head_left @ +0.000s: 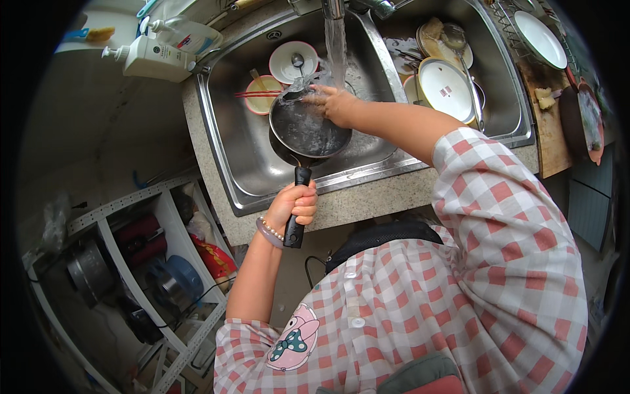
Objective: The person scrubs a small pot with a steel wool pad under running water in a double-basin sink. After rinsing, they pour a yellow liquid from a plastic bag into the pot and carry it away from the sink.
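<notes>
My left hand grips the black handle of a dark saucepan, which I hold over the left basin of a stainless steel sink. Water pours from the faucet and splashes near the pan's far rim. My right hand is at the far right part of the pan's rim, its fingers wet and partly blurred; whether they hold anything I cannot tell. Beyond the pan stand a white bowl with a metal spoon in it and a yellowish bowl with red chopsticks across it.
Stacked dishes and a ladle fill part of the right basin. Pump bottles stand at the upper left. At the right are a wooden board, a white plate on a wire rack and a pan. A shelf stands lower left.
</notes>
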A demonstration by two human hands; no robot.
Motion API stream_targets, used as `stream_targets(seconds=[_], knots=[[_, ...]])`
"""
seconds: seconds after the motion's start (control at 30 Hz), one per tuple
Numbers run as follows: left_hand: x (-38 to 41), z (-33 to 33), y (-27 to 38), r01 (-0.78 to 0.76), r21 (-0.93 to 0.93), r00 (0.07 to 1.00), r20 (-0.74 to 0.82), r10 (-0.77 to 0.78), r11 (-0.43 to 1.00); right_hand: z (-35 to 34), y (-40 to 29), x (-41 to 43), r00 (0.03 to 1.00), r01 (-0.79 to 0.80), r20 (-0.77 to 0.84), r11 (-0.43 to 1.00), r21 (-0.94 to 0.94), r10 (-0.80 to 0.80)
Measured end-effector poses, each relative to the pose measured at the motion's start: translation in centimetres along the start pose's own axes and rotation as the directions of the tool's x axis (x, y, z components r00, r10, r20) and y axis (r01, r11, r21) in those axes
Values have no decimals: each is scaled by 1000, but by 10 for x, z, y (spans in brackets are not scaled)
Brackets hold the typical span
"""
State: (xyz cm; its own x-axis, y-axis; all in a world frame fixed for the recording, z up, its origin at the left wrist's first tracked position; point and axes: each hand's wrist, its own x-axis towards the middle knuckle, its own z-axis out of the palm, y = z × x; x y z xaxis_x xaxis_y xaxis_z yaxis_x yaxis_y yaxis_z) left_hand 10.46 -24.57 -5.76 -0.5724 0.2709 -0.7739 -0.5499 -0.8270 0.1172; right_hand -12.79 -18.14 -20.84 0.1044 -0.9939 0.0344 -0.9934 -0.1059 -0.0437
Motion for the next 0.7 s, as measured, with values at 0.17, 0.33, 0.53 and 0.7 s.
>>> stream_targets(seconds=[0.17,0.33,0.53,0.7], knots=[[-1,-5,8,-41,76,994,-98,49,996,-25,-42,19,884,2,466,1000,24,-13],[8,4,-4,-59,399,921,-332,205,915,-30,-74,37,857,-503,512,314,805,58],[-20,-27,-2,295,954,539,-210,816,50,-35,-49,22,681,-270,703,-822,501,204],[-54,-12,3,570,821,365,-272,890,17,-6,-2,24,325,-267,873,-851,453,363]])
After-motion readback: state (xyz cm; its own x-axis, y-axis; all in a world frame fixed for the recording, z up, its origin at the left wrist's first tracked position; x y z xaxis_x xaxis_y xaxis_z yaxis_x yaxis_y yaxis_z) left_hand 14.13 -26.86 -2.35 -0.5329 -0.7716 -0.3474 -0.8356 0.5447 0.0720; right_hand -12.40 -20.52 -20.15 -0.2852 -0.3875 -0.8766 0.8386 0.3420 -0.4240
